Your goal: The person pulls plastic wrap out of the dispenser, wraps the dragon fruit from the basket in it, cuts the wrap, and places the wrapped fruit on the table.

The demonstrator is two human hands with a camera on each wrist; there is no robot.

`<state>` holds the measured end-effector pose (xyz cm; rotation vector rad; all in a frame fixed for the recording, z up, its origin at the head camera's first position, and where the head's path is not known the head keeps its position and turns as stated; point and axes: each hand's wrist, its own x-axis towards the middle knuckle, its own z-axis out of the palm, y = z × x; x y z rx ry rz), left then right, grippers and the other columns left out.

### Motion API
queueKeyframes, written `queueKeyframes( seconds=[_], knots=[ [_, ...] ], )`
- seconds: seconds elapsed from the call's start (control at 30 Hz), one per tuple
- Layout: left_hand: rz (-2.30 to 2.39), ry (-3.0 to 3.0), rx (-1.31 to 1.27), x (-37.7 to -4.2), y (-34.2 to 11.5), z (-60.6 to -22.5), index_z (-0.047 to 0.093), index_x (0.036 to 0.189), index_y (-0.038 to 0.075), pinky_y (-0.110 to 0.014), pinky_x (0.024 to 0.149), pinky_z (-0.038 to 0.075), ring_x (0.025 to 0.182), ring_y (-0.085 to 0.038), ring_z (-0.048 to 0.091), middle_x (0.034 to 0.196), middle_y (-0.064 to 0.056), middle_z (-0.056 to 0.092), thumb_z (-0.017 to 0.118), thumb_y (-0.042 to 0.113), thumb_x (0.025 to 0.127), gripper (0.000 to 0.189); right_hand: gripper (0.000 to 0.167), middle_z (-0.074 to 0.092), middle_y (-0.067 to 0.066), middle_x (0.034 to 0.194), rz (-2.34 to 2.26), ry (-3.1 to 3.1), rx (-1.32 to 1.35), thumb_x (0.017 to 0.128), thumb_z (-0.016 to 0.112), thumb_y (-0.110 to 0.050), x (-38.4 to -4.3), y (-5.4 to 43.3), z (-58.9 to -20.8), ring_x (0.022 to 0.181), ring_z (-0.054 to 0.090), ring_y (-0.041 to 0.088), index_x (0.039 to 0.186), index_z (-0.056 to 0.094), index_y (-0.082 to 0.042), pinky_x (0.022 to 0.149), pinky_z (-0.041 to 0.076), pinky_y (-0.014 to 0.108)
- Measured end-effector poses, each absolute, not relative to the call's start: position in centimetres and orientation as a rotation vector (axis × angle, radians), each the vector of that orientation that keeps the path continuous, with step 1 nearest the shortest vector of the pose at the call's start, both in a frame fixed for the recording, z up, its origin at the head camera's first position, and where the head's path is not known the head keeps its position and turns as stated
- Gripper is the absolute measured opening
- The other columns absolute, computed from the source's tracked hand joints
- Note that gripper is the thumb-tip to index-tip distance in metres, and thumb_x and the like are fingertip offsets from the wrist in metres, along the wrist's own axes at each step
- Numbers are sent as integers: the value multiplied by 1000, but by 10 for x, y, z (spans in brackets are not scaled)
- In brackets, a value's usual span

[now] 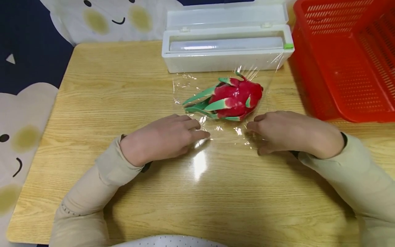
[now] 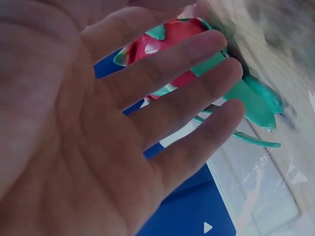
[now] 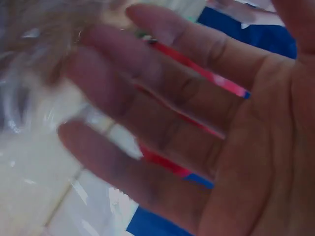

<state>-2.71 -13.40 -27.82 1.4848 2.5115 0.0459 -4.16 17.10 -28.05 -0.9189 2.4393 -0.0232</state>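
On a wood-grain worktop (image 1: 216, 202), we see a red, green-scaled dragon fruit (image 1: 236, 99) lying on clear cling film (image 1: 223, 135), before an open white dispenser box (image 1: 222, 63). Near the fruit are a left hand (image 1: 166, 137) and right hand (image 1: 294, 132), fingers (image 2: 197, 91) spread.

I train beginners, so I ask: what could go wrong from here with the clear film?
The clear film, creased between the left hand and right hand, might cling to itself. Pointed green leaves on the dragon fruit may snag or tear it. The film seems to reach the white box, so a hard tug could shift the box.
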Motion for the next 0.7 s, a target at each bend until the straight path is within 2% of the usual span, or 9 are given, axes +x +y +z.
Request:
queueKeyframes(
  seconds=[0.23,0.37,0.53,0.7],
  knots=[
    [59,2482,1487,-27,-130,-283,68,103,13,-39,80,58,86,-21,66,89,0,69,69,18,96,9,42,59,-1,87,-2,2385,-784,71,90,-19,-51,174,-286,73,52,19,100,60,-16,65,46,36],
    [45,2419,1448,-25,-125,-287,67,97,14,-38,78,57,80,-19,66,84,2,67,75,31,94,19,38,57,-1,79,10,2384,-736,70,88,-18,-53,178,-285,69,50,19,92,57,-16,59,41,33],
    [-2,2338,1331,-25,-119,-292,61,87,18,-36,79,56,78,-17,64,79,7,63,85,47,79,39,34,53,-1,68,15,2370,-718,69,85,-15,-53,180,-285,64,48,17,81,53,-18,54,34,30],
    [-2,2316,1306,-25,-117,-294,61,85,18,-37,80,57,80,-18,65,80,5,65,87,41,78,35,33,54,-2,66,13,2360,-711,68,84,-13,-52,183,-286,63,48,16,80,54,-20,54,33,30]
  ],
)
